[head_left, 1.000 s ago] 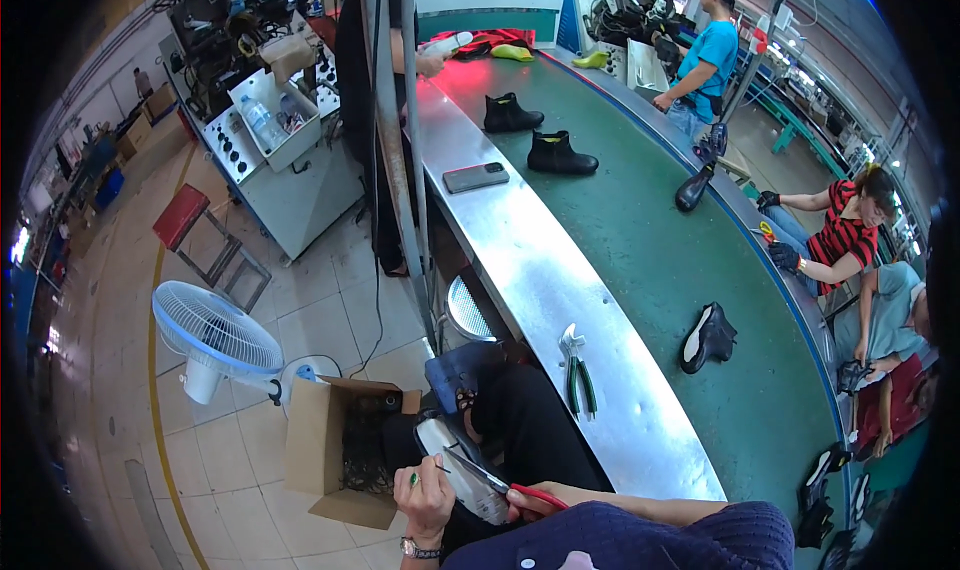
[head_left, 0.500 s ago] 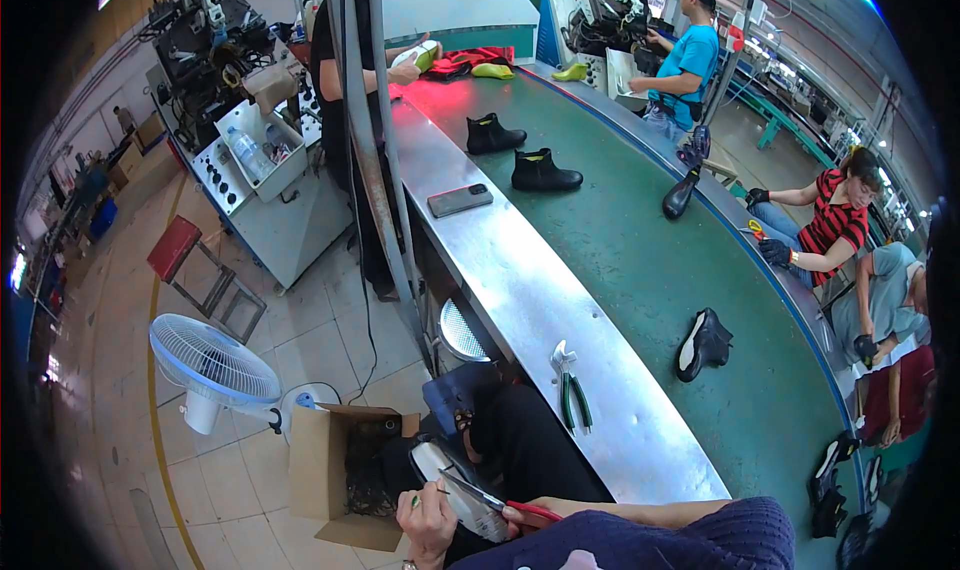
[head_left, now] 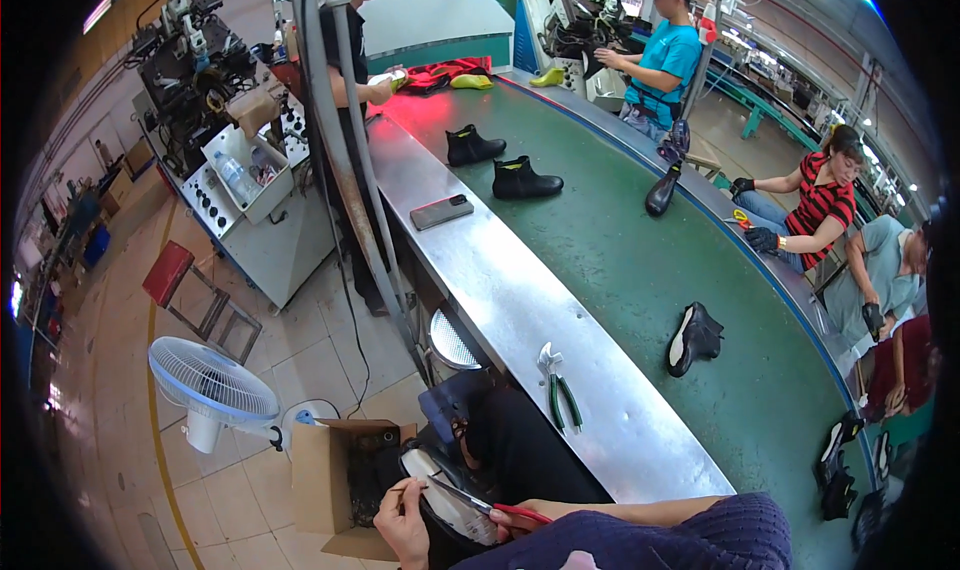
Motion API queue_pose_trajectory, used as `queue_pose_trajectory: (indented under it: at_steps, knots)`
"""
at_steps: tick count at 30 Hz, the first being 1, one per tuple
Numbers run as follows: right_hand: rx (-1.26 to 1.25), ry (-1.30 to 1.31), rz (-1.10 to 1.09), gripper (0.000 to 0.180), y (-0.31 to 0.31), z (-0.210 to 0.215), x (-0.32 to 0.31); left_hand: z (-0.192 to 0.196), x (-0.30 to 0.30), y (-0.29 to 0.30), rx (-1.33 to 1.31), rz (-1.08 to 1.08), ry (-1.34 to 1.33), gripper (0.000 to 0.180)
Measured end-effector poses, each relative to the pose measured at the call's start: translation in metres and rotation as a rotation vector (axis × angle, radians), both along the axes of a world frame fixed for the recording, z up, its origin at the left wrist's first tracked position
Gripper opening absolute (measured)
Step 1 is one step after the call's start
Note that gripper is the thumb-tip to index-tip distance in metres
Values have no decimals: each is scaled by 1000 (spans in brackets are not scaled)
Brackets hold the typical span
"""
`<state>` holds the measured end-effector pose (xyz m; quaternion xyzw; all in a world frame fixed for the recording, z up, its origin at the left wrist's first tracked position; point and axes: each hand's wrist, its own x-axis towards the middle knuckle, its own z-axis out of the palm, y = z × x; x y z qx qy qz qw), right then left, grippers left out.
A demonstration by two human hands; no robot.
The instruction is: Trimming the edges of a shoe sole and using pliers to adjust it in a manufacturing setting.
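Observation:
A dark boot with a whitish sole point(head_left: 455, 505) lies sole-up in my lap. My right hand point(head_left: 508, 526) is closed round the red handles of a pair of scissors point(head_left: 468, 498), whose blades lie along the sole. Just left of the sole's tip, my left hand point(head_left: 403, 528) pinches something small and dark at its fingertips, too small to name. The palm side of my right hand is partly hidden by my dark blue sleeve.
An open cardboard box point(head_left: 325, 470) with dark scraps stands beside my legs, near a fan point(head_left: 215, 380). Green-handled pliers point(head_left: 560, 395) and a phone point(head_left: 441, 212) lie on the metal ledge point(head_left: 600, 390). Black boots point(head_left: 525, 178) rest on the green conveyor point(head_left: 620, 260); co-workers sit across it.
My left hand has shifted left, away from the sole, still pinching. The scissors remain in my right hand over the sole. Across the conveyor, the co-worker in blue has raised their hands.

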<state>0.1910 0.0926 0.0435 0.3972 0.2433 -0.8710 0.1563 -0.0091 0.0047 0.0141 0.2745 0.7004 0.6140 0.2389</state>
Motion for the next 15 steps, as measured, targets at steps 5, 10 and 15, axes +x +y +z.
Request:
queue_pose_trajectory:
  at_steps: [5, 10, 15]
  knots:
    - [108, 25, 68, 49, 1, 7, -1, 18, 11, 0, -31, 29, 96, 32]
    - [167, 63, 76, 53, -2, -3, 1, 8, 20, 5, 166, 140, -164, 42]
    - [195, 71, 67, 56, -8, -24, 2, 1, 20, 10, -1, 75, -68, 40]
